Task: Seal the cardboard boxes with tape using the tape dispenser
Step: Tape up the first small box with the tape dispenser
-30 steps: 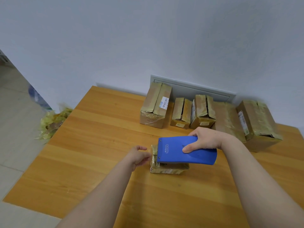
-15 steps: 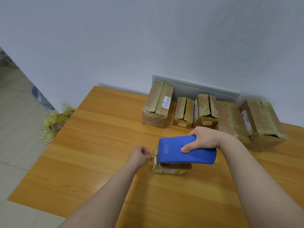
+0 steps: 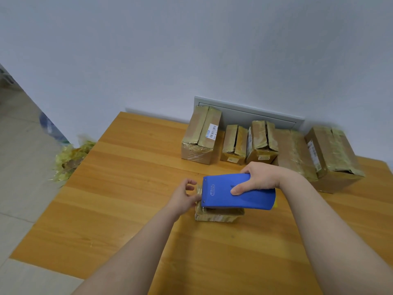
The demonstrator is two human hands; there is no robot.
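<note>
Left fingers (image 3: 191, 181) looser; box (image 3: 217, 216) maybe half-hidden.

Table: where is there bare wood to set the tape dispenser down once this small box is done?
Left half of the table, from the left hand out to the edge, is bare; so is the near strip in front of the small box. Crowded: the back right, where five boxes line the wall.

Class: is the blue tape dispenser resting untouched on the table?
No, the right hand grips the blue tape dispenser above a small taped box.
</note>
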